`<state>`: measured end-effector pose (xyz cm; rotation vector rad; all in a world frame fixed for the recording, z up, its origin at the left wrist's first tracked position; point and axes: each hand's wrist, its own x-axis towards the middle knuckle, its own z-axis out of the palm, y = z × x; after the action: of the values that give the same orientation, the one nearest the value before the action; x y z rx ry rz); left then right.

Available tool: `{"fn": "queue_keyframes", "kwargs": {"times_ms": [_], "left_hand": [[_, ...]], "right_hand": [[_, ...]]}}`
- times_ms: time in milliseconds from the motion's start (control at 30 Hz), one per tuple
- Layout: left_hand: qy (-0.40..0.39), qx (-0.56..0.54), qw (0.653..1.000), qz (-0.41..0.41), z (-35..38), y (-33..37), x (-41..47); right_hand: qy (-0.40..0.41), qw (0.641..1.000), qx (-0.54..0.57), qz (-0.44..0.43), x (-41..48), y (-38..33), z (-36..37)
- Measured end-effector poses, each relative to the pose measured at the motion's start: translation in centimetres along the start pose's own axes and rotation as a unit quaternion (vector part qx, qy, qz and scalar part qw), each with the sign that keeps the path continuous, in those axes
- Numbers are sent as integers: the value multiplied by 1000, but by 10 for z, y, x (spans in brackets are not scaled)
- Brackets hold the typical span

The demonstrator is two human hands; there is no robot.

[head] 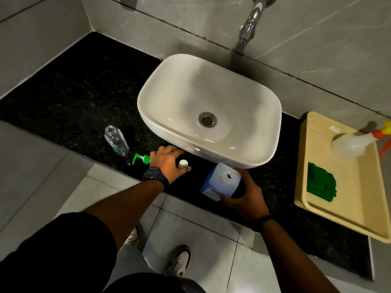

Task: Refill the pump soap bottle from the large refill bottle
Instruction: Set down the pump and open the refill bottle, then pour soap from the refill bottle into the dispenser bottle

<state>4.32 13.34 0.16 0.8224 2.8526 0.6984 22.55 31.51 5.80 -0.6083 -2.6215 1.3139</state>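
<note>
Gripping the refill bottle (220, 180) with our right hand (243, 194), we pinch a white cap (183, 163) in our left hand (166, 160) (green pump (140, 159) just beside) over the dark counter (80, 98).

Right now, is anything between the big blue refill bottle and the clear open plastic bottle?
Yes. The left-hand grip, holding a white cap, and the green pump head on the counter sit between the blue refill bottle and the clear plastic bottle.
</note>
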Motion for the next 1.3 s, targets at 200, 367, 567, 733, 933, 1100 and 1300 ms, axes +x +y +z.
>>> {"fn": "queue_keyframes", "kwargs": {"times_ms": [200,367,567,733,933,1100,1300], "left_hand": [[191,-186,957,-117,-24,-29,-17],[284,-260,909,-160,-41,-70,-36],[290,-228,891,-265,-60,-109,-35],[174,-220,927,-250,-69,-124,-16],[128,-250,933,-223,-74,-131,-5],[178,-265,925,-208,-90,-110,-2],[235,-343,899,-134,-108,-67,5]], "right_hand": [[6,1000,-3,-5,1,0,3],[7,1000,-10,-4,3,4,8],[7,999,-36,28,6,7,13],[13,998,-46,40,6,5,12],[29,998,-30,40,4,-1,8],[63,998,19,23,-2,-19,5],[118,988,101,-24,5,-57,-1]]}}
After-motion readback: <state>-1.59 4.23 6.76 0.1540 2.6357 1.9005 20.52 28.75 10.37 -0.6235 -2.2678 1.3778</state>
